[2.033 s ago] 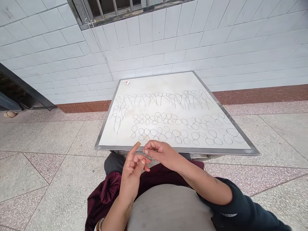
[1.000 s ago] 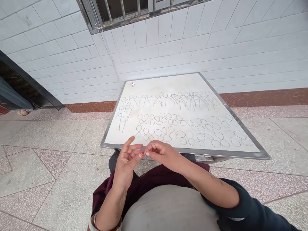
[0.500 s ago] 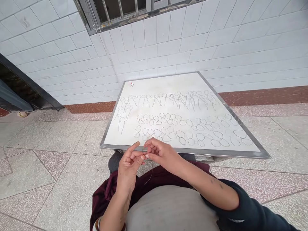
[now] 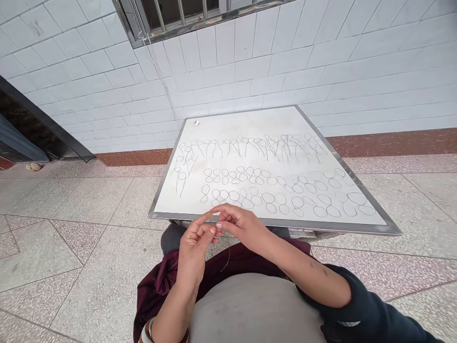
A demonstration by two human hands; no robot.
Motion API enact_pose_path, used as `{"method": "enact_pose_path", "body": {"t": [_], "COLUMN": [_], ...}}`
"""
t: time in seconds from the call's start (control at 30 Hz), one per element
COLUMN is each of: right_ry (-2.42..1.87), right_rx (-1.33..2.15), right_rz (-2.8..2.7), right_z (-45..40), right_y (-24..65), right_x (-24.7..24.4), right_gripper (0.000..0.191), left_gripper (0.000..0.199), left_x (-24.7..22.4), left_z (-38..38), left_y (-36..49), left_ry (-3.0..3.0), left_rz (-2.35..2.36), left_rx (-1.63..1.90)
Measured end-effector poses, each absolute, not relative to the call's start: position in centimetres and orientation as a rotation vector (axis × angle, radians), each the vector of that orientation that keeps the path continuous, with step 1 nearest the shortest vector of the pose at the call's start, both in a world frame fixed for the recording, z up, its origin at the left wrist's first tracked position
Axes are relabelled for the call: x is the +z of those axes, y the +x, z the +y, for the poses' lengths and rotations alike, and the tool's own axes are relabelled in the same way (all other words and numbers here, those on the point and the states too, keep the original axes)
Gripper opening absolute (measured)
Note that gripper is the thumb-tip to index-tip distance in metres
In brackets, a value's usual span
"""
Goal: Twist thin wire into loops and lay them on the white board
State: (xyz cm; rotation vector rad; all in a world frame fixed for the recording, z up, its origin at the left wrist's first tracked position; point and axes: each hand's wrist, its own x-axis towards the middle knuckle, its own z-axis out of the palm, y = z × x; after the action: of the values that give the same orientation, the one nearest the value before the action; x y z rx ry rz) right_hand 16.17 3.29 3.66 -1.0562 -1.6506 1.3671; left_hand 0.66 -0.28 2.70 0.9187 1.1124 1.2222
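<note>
My left hand (image 4: 196, 240) and my right hand (image 4: 240, 225) meet over the near edge of the white table, fingertips together. Both pinch a thin dark wire (image 4: 229, 255), whose loose end hangs down in a curve over my lap. The part between my fingers is mostly hidden. On the white tabletop (image 4: 246, 121) lie rows of wire pieces: looped ones with long tails (image 4: 181, 177) at the back and left, and figure-eight shapes (image 4: 205, 194) nearer to me.
A small white and red object (image 4: 196, 123) sits at the table's back left corner. Behind the table stands a tiled wall (image 4: 214, 85) with a barred window. Dark red cloth (image 4: 162, 281) covers my lap.
My left index finger has come in to touch the fingertips of my right hand. Both hands have shifted slightly, and the hanging wire end has swung a little right.
</note>
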Motion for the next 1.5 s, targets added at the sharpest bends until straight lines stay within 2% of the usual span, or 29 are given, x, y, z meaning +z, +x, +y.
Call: {"method": "enact_pose_path", "body": {"t": [0.17,0.67,0.77,0.93,1.03,1.2,1.5], "right_ry": [-1.005,-0.953,-1.054,-1.168,-1.1,-0.908,-0.809], "right_rx": [1.433,1.277,1.045,0.341,0.176,0.104,0.144], "right_rz": [-1.554,-1.528,-1.727,-2.047,-2.134,-2.242,-2.257], "right_z": [3.4,3.7,3.3,2.8,2.8,3.2,3.1], "right_y": [16.0,15.2,15.0,14.2,13.9,14.6,14.6], "right_x": [3.5,2.7,2.5,1.3,0.7,0.5,-0.3], "right_gripper": [0.027,0.018,0.015,0.005,0.014,0.034,0.035], "left_gripper": [0.04,0.042,0.041,0.046,0.047,0.049,0.05], "left_x": [2.6,2.6,3.0,3.4,3.3,3.0,3.0], "left_z": [-0.1,-0.3,-0.3,0.4,0.7,0.7,0.8], "left_y": [0.7,1.6,1.6,1.0,0.7,0.2,-0.4], "left_ry": [0.87,0.883,0.888,0.864,0.819,0.765,0.806], "left_rz": [1.075,1.154,1.242,1.268,1.27,1.264,1.234], "left_rx": [1.209,1.397,1.522,1.606,1.618,1.631,1.66]}}
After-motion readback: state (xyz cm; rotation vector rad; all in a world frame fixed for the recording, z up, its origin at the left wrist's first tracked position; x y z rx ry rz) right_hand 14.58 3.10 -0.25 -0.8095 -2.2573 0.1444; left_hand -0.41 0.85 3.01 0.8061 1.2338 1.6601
